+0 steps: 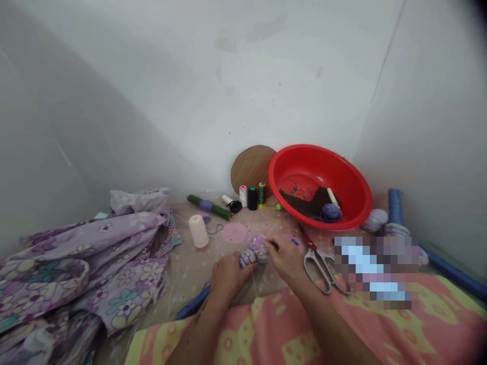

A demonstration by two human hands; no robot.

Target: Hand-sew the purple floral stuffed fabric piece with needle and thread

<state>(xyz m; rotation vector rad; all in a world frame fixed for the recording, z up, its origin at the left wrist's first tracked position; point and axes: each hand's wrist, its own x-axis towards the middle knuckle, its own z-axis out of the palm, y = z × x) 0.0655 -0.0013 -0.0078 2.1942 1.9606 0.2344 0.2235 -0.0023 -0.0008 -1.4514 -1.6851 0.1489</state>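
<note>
My left hand (227, 276) is closed around a floral fabric bundle (258, 247), purple and white, with a rounded head and a narrower, wrapped-looking part below. From behind that hand a blue rod (194, 303) sticks out toward the lower left; whether it joins the bundle is hidden. My right hand (287, 258) has its fingertips pinched at the right side of the bundle's rounded head. What lies between those fingertips is too small to make out. A pair of scissors (319, 266) with white handles and red near the blades lies just right of my right hand.
Floral cloth (125, 294) is heaped at left. A white thread cone (198, 231), a green rod (218, 209) and several thread spools (252, 198) stand or lie ahead. A red basin (361, 197) holds dark material and purple yarn (331, 213). Behind leans a cardboard disc (249, 167).
</note>
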